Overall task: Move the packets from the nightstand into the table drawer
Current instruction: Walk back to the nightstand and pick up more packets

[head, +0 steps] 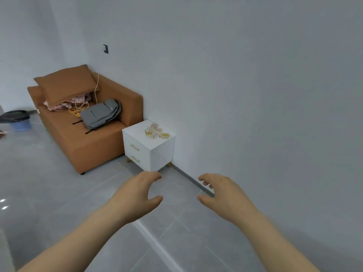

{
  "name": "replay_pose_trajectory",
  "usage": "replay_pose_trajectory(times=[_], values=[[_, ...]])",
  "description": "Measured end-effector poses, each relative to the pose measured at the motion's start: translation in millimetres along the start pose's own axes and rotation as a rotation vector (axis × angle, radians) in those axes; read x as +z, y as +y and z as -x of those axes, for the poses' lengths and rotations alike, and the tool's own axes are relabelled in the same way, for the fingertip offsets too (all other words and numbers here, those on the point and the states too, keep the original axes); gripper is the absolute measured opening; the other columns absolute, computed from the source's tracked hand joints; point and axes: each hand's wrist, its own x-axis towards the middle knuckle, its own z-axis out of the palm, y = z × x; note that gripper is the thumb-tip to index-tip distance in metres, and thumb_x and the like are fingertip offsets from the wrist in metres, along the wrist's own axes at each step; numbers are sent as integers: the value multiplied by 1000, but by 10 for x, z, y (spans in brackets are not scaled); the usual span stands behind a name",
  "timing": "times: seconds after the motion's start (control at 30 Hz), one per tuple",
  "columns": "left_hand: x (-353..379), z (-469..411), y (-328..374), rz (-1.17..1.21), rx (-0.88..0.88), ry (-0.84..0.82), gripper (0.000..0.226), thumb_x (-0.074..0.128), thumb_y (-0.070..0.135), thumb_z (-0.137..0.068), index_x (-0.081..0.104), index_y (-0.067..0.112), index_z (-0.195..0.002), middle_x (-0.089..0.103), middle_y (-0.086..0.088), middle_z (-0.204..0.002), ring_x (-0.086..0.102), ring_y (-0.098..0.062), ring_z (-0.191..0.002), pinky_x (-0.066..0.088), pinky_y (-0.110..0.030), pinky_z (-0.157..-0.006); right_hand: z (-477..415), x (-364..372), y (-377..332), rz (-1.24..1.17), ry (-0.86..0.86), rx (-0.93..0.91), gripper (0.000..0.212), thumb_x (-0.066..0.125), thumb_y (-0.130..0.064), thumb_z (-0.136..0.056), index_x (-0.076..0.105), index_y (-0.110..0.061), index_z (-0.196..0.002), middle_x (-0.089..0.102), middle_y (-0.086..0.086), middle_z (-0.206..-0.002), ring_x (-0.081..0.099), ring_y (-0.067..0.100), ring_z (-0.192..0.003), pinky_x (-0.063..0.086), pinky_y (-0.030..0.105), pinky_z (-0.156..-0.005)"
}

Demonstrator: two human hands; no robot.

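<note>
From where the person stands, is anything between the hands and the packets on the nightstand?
Nothing visible. Only bare floor lies between the left hand, the right hand and the nightstand; the packets lie uncovered on top.

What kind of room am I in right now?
Probably a sparsely furnished room in a home, a bedroom or living room: an orange sofa with a grey backpack on it, and a white two-drawer nightstand against the wall, packets on top.

Even, diffuse, cool lighting with only faint shadows. Two small glare spots lie on the glossy grey tiled floor [39,183] at far left. Focus is soft throughout. Wide-angle distortion bends the pale grey wall [255,75] and stretches the near edges.
</note>
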Motion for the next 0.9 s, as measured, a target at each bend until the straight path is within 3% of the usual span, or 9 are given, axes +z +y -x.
replay_pose_trajectory(times=[0.57, 0.73, 0.9], values=[[-344, -2938, -1836, 58, -156, -25, 54, 59, 42, -87, 41, 31, -137, 46, 14, -136, 48, -5, -121, 42, -21, -96, -3574, 438, -59, -18, -127, -6, 54, 56, -40, -89, 42, -27, -139, 53, -7, -132, 51, 12, -117, 42, 24, -93], [-321, -3866, -2230, 60, -174, -58, 56, 62, 40, -85, 42, 30, -136, 47, 13, -136, 48, -6, -121, 42, -25, -99, -4500, 485, 179, -9, -177, 16, 55, 56, -39, -90, 39, -29, -141, 52, -8, -132, 50, 11, -119, 39, 22, -93], [-249, -4783, -2546, 35, -214, -47, 54, 61, 39, -85, 43, 28, -136, 49, 11, -134, 50, -8, -119, 42, -22, -94, -5522, 493, 440, -10, -192, 16, 48, 57, -34, -88, 46, -24, -133, 56, -2, -124, 54, 16, -112, 45, 28, -92]])
